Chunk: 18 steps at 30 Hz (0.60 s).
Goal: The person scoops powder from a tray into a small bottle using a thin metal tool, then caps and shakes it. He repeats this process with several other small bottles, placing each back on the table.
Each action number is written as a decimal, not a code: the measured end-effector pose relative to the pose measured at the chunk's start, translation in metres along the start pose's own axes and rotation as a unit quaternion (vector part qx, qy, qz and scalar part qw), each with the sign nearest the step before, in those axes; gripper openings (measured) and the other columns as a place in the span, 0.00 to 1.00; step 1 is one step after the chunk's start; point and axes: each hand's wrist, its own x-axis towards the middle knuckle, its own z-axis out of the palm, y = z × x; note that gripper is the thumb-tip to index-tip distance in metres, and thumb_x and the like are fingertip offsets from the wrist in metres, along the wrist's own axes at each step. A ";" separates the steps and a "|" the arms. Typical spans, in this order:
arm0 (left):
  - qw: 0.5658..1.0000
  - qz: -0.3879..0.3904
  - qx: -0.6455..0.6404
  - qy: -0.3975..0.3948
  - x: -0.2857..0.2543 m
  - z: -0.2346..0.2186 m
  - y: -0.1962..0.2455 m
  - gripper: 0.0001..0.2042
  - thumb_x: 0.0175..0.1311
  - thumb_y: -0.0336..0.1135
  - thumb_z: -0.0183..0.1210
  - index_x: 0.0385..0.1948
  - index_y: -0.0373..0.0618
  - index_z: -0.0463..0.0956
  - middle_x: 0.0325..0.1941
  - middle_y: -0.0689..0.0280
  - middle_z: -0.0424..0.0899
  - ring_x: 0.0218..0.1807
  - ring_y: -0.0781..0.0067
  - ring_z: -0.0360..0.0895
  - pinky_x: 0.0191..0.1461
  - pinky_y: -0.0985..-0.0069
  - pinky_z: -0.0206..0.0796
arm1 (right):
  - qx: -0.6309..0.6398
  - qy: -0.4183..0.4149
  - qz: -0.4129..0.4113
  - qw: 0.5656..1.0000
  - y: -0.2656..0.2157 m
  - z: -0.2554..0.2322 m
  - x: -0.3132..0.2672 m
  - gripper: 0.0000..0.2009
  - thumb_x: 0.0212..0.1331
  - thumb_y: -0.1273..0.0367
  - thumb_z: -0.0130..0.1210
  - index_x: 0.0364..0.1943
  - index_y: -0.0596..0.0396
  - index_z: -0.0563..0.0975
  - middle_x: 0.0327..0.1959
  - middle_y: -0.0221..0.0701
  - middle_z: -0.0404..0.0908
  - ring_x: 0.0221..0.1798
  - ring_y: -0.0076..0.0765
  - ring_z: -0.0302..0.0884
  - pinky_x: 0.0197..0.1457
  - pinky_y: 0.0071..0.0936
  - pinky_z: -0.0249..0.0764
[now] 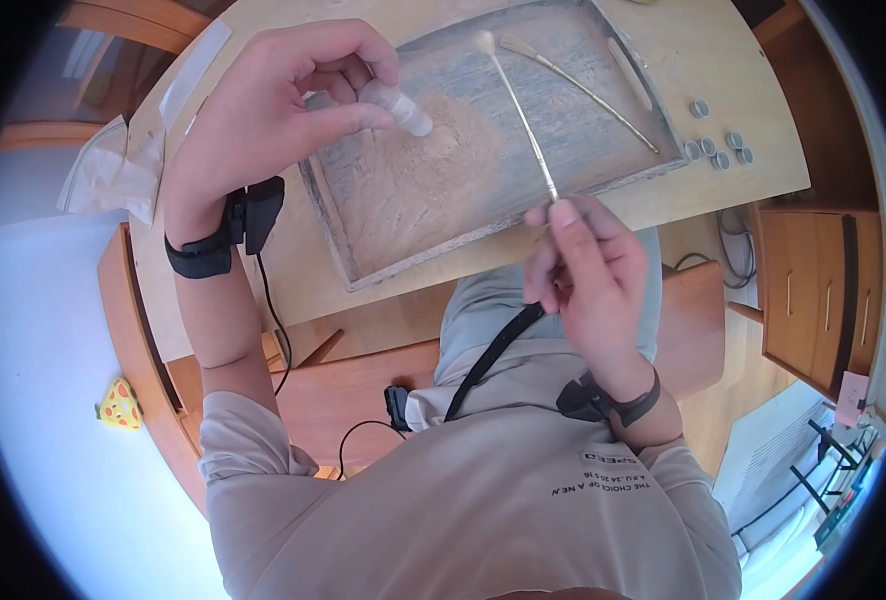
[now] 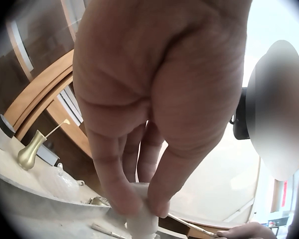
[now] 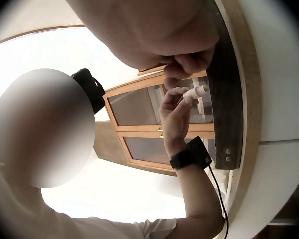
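Observation:
Between thumb and fingers the left hand (image 1: 283, 100) pinches a small whitish bottle (image 1: 403, 108), held tilted above a mound of pinkish-brown powder (image 1: 443, 165) in the tray (image 1: 403, 262). In the left wrist view the bottle (image 2: 142, 219) hangs below the left hand's (image 2: 154, 99) fingertips. The right hand (image 1: 598, 280) grips the handle end of a thin brush (image 1: 528, 125), whose pale round head points away over the tray. A second brush (image 1: 603, 103) lies in the tray. In the right wrist view the right hand (image 3: 164, 35) hides its brush.
Several small round metallic pieces (image 1: 720, 160) sit on the table (image 1: 783, 150) right of the tray. A crumpled white bag (image 1: 118, 170) is at the left edge. The left wrist view also shows a gold vase-like holder (image 2: 31, 152) and a clear lidded vessel (image 2: 60, 181).

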 end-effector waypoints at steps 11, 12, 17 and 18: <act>0.999 0.027 0.020 0.011 0.000 0.001 0.003 0.13 0.57 0.21 0.68 0.43 0.36 0.78 0.46 0.66 0.79 0.38 0.79 0.73 0.43 0.80 0.70 | -0.070 -0.056 0.003 0.996 -0.006 0.010 0.000 0.14 0.78 0.66 0.45 0.43 0.63 0.78 0.16 0.27 0.75 0.17 0.14 0.65 0.22 0.16 0.60; 0.999 0.030 0.020 0.010 -0.001 0.001 0.003 0.13 0.57 0.21 0.68 0.44 0.36 0.78 0.46 0.66 0.79 0.38 0.79 0.73 0.43 0.80 0.70 | -0.050 -0.039 0.009 0.998 -0.008 0.010 0.000 0.13 0.78 0.67 0.46 0.42 0.62 0.78 0.16 0.26 0.76 0.18 0.14 0.67 0.23 0.17 0.62; 0.998 0.047 0.039 0.016 0.000 0.001 0.004 0.13 0.58 0.21 0.67 0.45 0.35 0.79 0.45 0.65 0.79 0.38 0.77 0.74 0.43 0.80 0.70 | -0.086 -0.065 0.015 0.994 -0.009 0.010 0.000 0.12 0.77 0.68 0.46 0.41 0.63 0.77 0.16 0.26 0.76 0.21 0.16 0.72 0.25 0.19 0.65; 0.998 0.048 0.036 0.013 0.000 0.001 0.004 0.13 0.58 0.21 0.67 0.45 0.35 0.80 0.45 0.64 0.79 0.39 0.77 0.75 0.43 0.80 0.70 | -0.080 -0.049 0.011 0.996 -0.009 0.010 0.000 0.12 0.77 0.68 0.46 0.41 0.63 0.77 0.16 0.26 0.76 0.21 0.17 0.73 0.26 0.19 0.65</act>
